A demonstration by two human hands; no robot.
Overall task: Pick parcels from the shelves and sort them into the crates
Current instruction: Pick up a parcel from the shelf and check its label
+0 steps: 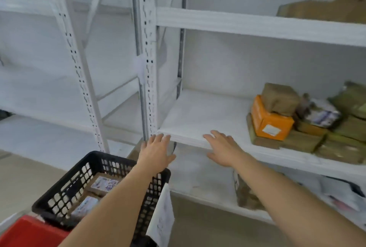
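White painted metal shelves [208, 116], matt; black perforated plastic crate [65, 193]; red glossy plastic crate [29, 233]; orange cardboard box [271, 124]; brown paper-wrapped parcels [280, 98], matt and creased.

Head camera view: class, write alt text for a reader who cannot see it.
Both hands, left hand and right hand, reach open and empty toward a white shelf holding an orange box among brown parcels. A black crate containing labelled parcels sits at lower left.
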